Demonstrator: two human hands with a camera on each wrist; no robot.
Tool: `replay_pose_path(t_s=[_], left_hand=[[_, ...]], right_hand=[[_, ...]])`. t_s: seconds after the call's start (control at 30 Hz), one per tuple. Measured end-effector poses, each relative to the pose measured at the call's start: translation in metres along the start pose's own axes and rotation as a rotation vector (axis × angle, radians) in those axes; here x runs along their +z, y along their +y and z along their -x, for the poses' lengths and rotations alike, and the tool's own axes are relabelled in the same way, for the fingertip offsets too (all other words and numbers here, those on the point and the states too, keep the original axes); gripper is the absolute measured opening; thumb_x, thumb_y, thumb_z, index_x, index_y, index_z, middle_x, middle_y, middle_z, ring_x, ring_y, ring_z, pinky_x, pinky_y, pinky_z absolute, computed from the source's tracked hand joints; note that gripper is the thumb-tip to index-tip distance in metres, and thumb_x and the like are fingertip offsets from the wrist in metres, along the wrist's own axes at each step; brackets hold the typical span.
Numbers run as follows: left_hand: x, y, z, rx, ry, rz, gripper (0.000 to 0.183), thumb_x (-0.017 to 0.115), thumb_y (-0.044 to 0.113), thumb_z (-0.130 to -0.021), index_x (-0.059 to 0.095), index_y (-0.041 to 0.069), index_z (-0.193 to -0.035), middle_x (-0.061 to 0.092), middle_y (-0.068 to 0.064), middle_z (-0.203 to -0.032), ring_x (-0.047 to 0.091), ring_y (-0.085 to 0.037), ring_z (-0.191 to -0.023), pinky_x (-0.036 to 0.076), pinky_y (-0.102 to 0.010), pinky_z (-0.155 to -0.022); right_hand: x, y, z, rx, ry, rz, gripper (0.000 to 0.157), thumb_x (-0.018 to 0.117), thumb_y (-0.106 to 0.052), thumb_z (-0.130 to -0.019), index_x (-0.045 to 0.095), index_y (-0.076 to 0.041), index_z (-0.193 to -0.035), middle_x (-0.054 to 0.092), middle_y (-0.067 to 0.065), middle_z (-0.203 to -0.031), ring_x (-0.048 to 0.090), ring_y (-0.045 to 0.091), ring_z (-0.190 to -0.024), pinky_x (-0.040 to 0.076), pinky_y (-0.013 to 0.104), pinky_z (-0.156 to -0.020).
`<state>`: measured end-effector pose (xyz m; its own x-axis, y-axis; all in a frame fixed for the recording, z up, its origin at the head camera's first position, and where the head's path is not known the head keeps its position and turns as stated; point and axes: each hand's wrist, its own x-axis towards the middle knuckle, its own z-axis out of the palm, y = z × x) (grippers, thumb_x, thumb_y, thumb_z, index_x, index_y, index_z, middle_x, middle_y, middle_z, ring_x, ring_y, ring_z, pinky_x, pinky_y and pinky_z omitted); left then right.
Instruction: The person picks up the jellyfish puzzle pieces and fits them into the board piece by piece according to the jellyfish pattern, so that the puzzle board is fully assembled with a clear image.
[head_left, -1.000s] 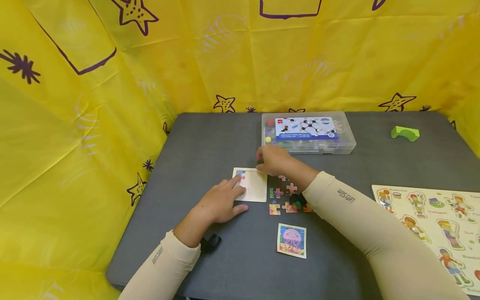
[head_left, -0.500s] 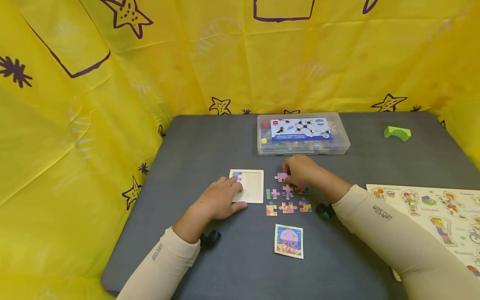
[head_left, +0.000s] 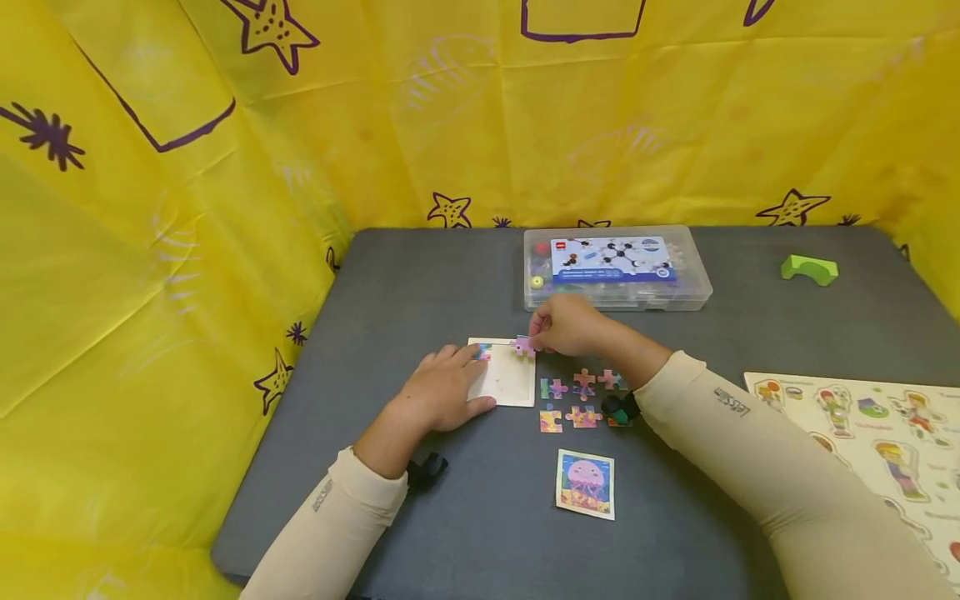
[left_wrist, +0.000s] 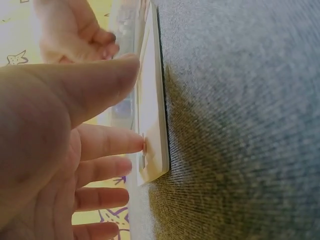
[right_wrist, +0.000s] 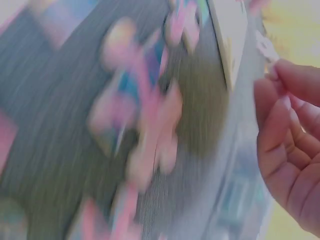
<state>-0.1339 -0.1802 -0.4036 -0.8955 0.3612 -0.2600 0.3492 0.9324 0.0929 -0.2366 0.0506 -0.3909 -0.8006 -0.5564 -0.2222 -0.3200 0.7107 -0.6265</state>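
Observation:
My right hand (head_left: 572, 326) pinches a pink jigsaw piece (head_left: 522, 347) over the top right part of a pale square puzzle tray (head_left: 501, 387). In the right wrist view, thumb and fingertips meet on the edge of that piece (right_wrist: 266, 47). My left hand (head_left: 442, 387) lies at the tray's left side with fingers extended. In the left wrist view a fingertip (left_wrist: 136, 142) presses a small piece (left_wrist: 144, 150) in the tray's corner. That piece (head_left: 485, 352) shows blue and pink. Several loose jigsaw pieces (head_left: 584, 417) lie right of the tray.
A jellyfish picture card (head_left: 586, 484) lies nearer me. Behind the tray stands a clear plastic box (head_left: 615, 267) with a molecule-model label. A green arch block (head_left: 810, 270) sits at the back right, and a board of sports figures (head_left: 870, 450) at the right. Yellow cloth (head_left: 480, 125) surrounds the table.
My right hand went from the tray to the loose pieces, took the pink jigsaw piece there, and brought it left over the tray. My left hand has stayed at the tray.

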Motion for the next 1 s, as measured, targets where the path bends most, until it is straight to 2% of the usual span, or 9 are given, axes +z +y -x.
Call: replay_pose_path(t_s=[0.13, 0.27, 0.43, 0.57, 0.77, 0.9, 1.0], left_hand=[[0.000, 0.000, -0.003, 0.004, -0.010, -0.003, 0.070, 0.059, 0.058, -0.097, 0.050, 0.016, -0.152, 0.043, -0.007, -0.161, 0.040, -0.028, -0.144, 0.034, -0.049, -0.115], [-0.001, -0.001, -0.007, 0.012, 0.011, -0.004, 0.069, 0.060, 0.056, -0.097, 0.050, 0.014, -0.151, 0.049, -0.006, -0.156, 0.045, -0.028, -0.140, 0.037, -0.049, -0.111], [-0.004, -0.001, -0.010, 0.005, 0.033, -0.038, 0.067, 0.060, 0.057, -0.097, 0.053, 0.016, -0.150, 0.056, -0.005, -0.146, 0.049, -0.028, -0.132, 0.041, -0.049, -0.105], [-0.005, 0.000, -0.012, -0.005, 0.022, -0.075, 0.065, 0.059, 0.058, -0.097, 0.055, 0.018, -0.149, 0.058, -0.005, -0.139, 0.050, -0.028, -0.126, 0.042, -0.047, -0.102], [-0.007, 0.004, -0.016, -0.019, 0.014, -0.091, 0.063, 0.059, 0.057, -0.098, 0.056, 0.017, -0.147, 0.058, -0.005, -0.139, 0.049, -0.027, -0.128, 0.041, -0.047, -0.102], [-0.007, 0.005, -0.018, -0.023, 0.026, -0.107, 0.062, 0.059, 0.056, -0.098, 0.058, 0.016, -0.145, 0.058, -0.005, -0.140, 0.049, -0.028, -0.129, 0.041, -0.047, -0.103], [-0.006, 0.005, -0.018, -0.023, 0.034, -0.112, 0.061, 0.060, 0.056, -0.098, 0.058, 0.016, -0.144, 0.058, -0.005, -0.141, 0.048, -0.028, -0.131, 0.041, -0.048, -0.104]], right_hand=[[0.014, -0.010, -0.017, 0.030, -0.021, -0.084, 0.008, 0.075, -0.014, -0.092, 0.078, -0.009, -0.086, 0.073, 0.006, -0.076, 0.060, 0.013, -0.065, 0.047, 0.026, -0.060], [0.024, -0.014, -0.029, 0.072, -0.018, -0.099, 0.008, 0.076, -0.013, -0.090, 0.079, -0.009, -0.084, 0.071, 0.003, -0.074, 0.059, 0.013, -0.064, 0.047, 0.024, -0.057], [0.032, -0.017, -0.037, 0.076, 0.016, 0.004, 0.010, 0.078, -0.018, -0.087, 0.080, -0.013, -0.078, 0.071, -0.002, -0.071, 0.060, 0.013, -0.065, 0.047, 0.024, -0.057], [0.033, -0.021, -0.039, 0.073, 0.036, 0.087, 0.013, 0.079, -0.021, -0.085, 0.078, -0.016, -0.074, 0.071, -0.003, -0.070, 0.061, 0.014, -0.065, 0.047, 0.025, -0.057], [0.033, -0.024, -0.037, 0.074, 0.064, 0.154, 0.017, 0.081, -0.022, -0.083, 0.074, -0.015, -0.069, 0.068, -0.002, -0.068, 0.061, 0.017, -0.068, 0.046, 0.027, -0.058], [0.028, -0.022, -0.033, 0.053, 0.073, 0.171, 0.017, 0.080, -0.024, -0.084, 0.072, -0.015, -0.071, 0.068, 0.000, -0.072, 0.061, 0.020, -0.072, 0.047, 0.030, -0.062], [0.017, -0.016, -0.023, 0.040, 0.073, 0.188, 0.013, 0.077, -0.025, -0.088, 0.072, -0.015, -0.081, 0.069, 0.001, -0.079, 0.062, 0.021, -0.077, 0.048, 0.035, -0.068]])
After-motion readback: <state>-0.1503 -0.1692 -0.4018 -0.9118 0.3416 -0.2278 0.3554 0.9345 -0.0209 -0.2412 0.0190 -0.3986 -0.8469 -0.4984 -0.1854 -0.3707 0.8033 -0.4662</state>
